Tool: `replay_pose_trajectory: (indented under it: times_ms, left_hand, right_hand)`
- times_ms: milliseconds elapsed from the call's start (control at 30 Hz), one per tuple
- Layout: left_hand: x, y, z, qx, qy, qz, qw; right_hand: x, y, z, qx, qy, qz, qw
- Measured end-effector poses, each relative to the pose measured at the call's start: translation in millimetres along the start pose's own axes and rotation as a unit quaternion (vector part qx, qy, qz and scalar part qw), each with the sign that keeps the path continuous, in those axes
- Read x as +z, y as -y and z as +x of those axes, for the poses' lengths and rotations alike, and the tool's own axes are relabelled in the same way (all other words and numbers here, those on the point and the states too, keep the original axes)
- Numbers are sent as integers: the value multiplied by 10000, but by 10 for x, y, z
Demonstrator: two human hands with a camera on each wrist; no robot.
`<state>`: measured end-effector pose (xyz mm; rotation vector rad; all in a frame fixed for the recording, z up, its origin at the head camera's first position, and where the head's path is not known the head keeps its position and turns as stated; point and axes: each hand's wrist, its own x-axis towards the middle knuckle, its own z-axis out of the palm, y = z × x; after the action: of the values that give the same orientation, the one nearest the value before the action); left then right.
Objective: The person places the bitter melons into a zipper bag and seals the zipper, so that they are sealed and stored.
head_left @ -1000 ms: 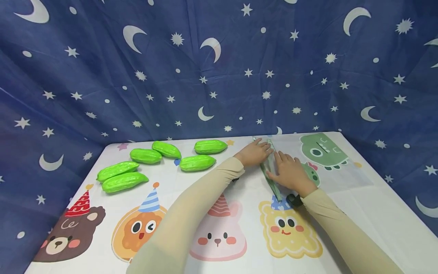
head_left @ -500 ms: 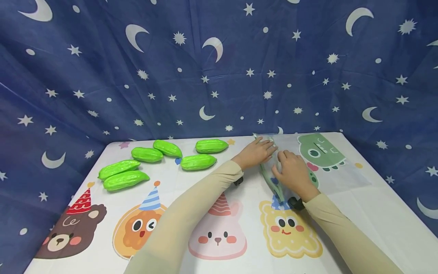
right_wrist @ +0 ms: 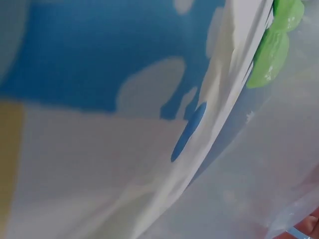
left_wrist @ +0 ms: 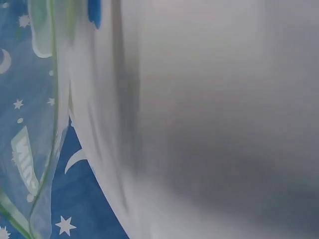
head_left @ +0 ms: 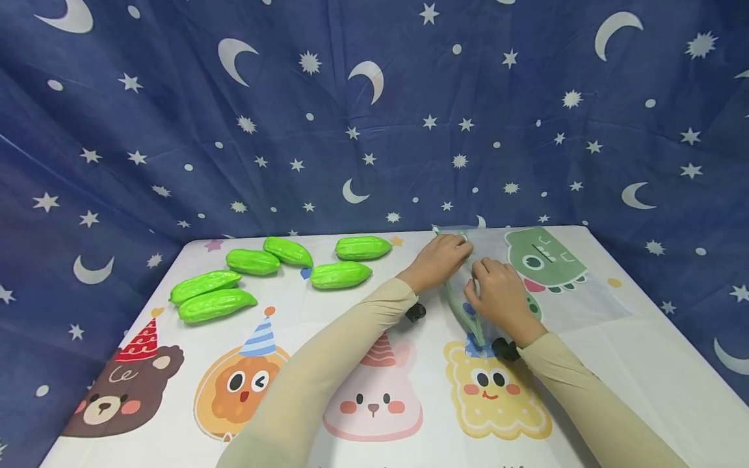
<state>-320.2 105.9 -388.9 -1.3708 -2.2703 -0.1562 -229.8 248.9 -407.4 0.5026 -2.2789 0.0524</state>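
Note:
A clear plastic zip bag [head_left: 564, 312] with a green-edged mouth lies at the back right of the table, its mouth toward the left. My left hand [head_left: 437, 261] pinches the mouth near its far corner with curled fingers. Close beside it, my right hand [head_left: 500, 296] grips the other side of the mouth, thumb and fingers bent together. The bag's film [left_wrist: 30, 114] and its green strip stand up at the left of the left wrist view. In the right wrist view, the cloudy film [right_wrist: 239, 194] stretches toward fingertips [right_wrist: 309, 226] at the lower right corner.
Several ridged, bright green gourds [head_left: 341, 275] lie at the back left and middle. The white tablecloth [head_left: 643, 377] carries printed cartoon figures, and a blue star-patterned curtain [head_left: 374, 130] hangs behind. Black wrist cameras [head_left: 416, 312] sit under both wrists.
The left fingers, flat on the bag before, have curled onto its mouth. The right fingers have bent inward too, and the bag's edge has lifted and spread slightly.

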Motion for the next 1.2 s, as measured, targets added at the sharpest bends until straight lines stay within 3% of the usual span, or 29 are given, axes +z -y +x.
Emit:
replay_pose_trajectory:
  times_ms: [267, 567, 700, 900, 1033, 1200]
  left_hand:
    - [-17, 52, -43, 88, -45, -1071, 9942]
    - [-11, 131, -122, 420, -205, -1822, 9821]
    - [-39, 134, -153, 570, -163, -1882, 9803]
    - [-98, 103, -177, 710, -166, -1936, 9784]
    - [-154, 63, -205, 703, -112, -1727, 9824]
    - [-266, 10, -283, 317, 30, -936, 9951]
  right_hand:
    - [-171, 29, -8, -513, 226, 298, 9980]
    - [-412, -9, 19, -1745, 701, 373, 9814]
    - [-527, -8, 78, -2102, 1077, 299, 9712]
    - [-619, -8, 167, -2205, 1514, 9, 9636]
    - [-589, 1, 175, -2294, 1409, -53, 9631]
    - [-530, 12, 152, -2354, 1180, -23, 9647]
